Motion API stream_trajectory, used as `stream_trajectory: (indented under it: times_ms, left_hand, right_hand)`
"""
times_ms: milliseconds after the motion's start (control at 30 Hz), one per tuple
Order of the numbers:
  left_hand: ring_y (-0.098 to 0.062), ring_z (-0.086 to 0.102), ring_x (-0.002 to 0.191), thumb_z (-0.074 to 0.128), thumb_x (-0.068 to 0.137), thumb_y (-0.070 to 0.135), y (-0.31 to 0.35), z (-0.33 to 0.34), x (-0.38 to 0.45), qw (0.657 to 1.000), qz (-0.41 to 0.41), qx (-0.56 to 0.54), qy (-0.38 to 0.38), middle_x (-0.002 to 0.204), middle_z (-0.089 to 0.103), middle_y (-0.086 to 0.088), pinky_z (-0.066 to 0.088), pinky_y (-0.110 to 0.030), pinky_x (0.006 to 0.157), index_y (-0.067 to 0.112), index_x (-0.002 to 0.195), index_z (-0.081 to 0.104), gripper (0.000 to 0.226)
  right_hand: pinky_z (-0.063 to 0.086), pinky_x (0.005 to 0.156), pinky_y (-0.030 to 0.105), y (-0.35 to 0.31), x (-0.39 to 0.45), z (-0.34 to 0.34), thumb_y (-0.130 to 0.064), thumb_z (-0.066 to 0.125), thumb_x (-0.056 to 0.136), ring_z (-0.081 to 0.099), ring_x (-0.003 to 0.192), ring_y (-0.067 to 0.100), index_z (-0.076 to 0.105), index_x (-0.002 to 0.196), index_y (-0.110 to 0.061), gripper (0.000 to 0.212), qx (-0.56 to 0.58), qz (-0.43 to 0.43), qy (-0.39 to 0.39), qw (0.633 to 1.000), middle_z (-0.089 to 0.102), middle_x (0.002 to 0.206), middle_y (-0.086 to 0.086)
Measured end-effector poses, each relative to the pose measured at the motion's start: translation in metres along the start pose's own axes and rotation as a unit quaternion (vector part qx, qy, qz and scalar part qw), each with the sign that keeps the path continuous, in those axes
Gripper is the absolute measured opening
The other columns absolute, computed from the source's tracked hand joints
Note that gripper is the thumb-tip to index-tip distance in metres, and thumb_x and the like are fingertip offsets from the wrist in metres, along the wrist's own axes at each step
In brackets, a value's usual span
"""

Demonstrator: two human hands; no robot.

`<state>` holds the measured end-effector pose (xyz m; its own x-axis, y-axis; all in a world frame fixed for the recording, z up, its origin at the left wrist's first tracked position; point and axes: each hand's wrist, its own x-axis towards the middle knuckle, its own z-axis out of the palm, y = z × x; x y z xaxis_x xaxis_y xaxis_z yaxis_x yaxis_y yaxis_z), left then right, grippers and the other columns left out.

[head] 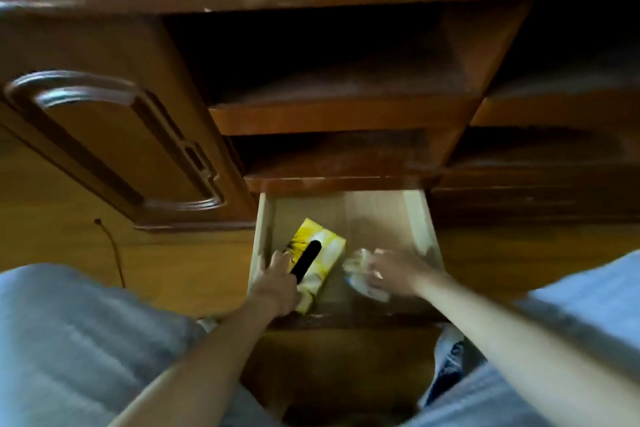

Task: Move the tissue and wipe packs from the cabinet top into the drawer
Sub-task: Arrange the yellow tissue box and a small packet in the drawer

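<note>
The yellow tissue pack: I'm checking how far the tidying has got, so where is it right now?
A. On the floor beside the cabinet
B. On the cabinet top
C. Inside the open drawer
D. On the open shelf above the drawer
C. The yellow tissue pack lies inside the open drawer, toward its left side, with the left hand at it and the right hand on a blurred pale pack beside it.

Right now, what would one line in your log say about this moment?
drawer: open | yellow tissue pack: inside, under left hand | pale pack: blurred, held by right hand in drawer | step: placing
</note>
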<state>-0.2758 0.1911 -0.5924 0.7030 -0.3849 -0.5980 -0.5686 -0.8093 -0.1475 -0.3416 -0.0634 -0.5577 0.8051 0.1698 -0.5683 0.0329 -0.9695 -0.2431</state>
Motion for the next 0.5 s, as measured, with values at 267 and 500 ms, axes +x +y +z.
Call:
stream_trajectory:
  times_ms: [267,500]
  left_hand:
    - [-0.032,0.004,0.155,0.060,0.097,0.027,-0.014,0.010,0.009,0.983,0.110,0.137,0.048,0.169,0.013,-0.004,-0.002,-0.060,0.122,0.023,0.144,0.054,0.047]
    - [-0.034,0.028,0.149,0.059,0.096,0.026,-0.023,0.012,0.023,0.968,0.165,0.171,0.085,0.145,0.057,-0.010,-0.003,-0.060,0.122,0.023,0.129,0.065,0.034]
  right_hand:
    - [0.027,0.058,0.018,-0.011,0.001,-0.010,-0.041,0.055,0.101,0.047,0.084,0.008,0.048,0.081,-0.039,0.021,0.093,0.013,0.091,0.991,0.055,0.096,-0.012]
    - [0.051,0.076,0.037,0.007,0.029,0.027,-0.044,0.052,0.100,0.065,0.098,0.021,0.061,0.110,-0.025,0.024,0.073,0.052,0.117,0.989,0.065,0.119,-0.002]
